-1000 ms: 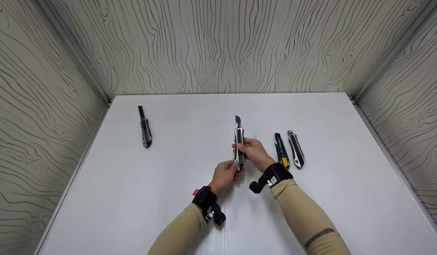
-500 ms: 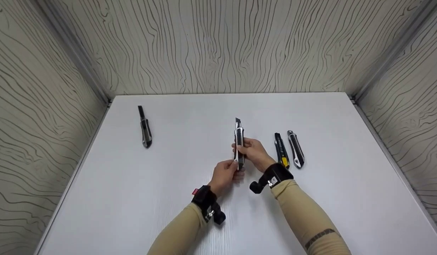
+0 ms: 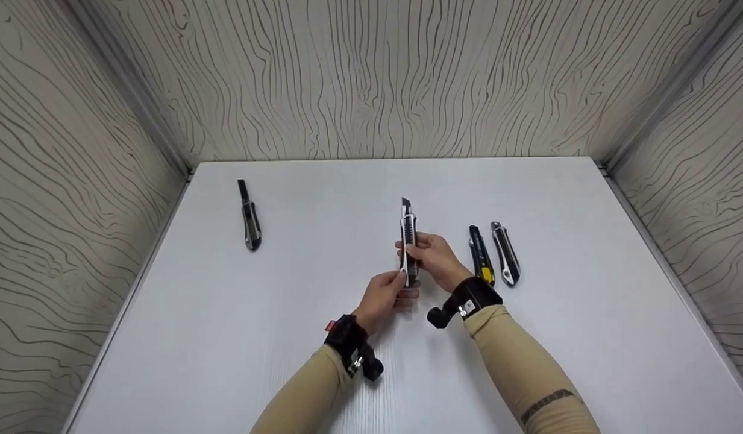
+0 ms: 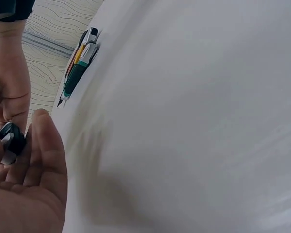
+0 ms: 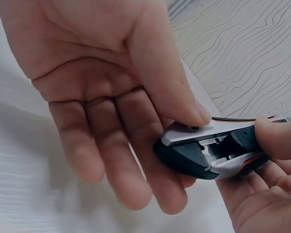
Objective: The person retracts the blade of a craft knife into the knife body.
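Note:
Between both hands is a silver and black utility knife (image 3: 409, 229), its blade pointing to the back of the table and partly out. My right hand (image 3: 437, 259) grips the handle's middle, and the right wrist view shows that thumb against the black slider (image 5: 243, 140). At the butt end my left hand (image 3: 380, 298) pinches the knife between thumb and fingers, its other fingers loosely extended. From the left wrist view only the rear end of the knife (image 4: 12, 143) shows. To the right lie a black and yellow utility knife (image 3: 481, 256) and another silver and black one (image 3: 505, 253).
Far left on the white table (image 3: 311, 241) lies another utility knife (image 3: 250, 223), a dark length protruding from its front. Wood-grain panels (image 3: 371, 78) enclose the back and both sides. Each wrist carries a black camera mount (image 3: 473, 295).
The blade of the held utility knife has drawn slightly into its handle, with the right thumb a little farther back. Both hands keep their places; the other knives lie as before.

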### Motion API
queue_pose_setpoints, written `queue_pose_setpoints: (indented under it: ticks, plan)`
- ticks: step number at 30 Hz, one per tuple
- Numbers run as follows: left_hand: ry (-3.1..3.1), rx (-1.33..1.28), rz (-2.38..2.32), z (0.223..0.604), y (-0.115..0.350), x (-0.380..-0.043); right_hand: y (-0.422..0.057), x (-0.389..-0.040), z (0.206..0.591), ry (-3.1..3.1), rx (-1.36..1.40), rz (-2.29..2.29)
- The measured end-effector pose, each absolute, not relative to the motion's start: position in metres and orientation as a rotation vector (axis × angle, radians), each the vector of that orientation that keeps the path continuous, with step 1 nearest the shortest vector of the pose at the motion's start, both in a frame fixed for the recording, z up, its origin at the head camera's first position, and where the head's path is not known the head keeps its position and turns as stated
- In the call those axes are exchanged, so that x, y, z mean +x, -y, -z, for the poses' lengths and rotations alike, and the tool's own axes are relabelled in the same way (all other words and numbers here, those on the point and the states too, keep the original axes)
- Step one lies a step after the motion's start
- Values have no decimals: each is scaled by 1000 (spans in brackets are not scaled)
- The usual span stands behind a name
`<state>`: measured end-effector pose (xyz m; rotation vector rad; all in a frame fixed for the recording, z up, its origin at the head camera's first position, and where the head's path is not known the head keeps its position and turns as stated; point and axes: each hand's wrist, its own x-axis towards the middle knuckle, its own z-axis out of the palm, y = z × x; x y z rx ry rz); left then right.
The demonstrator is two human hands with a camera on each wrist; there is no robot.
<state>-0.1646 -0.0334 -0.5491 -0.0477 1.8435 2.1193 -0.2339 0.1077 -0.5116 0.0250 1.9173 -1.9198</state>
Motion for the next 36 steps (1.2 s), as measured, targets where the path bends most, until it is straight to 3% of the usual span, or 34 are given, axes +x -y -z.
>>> queue_pose_setpoints:
  ticks: [36]
  plan:
    - [-1967, -116, -2147, 547, 24, -166, -107, -229, 517, -1939, 114, 1952]
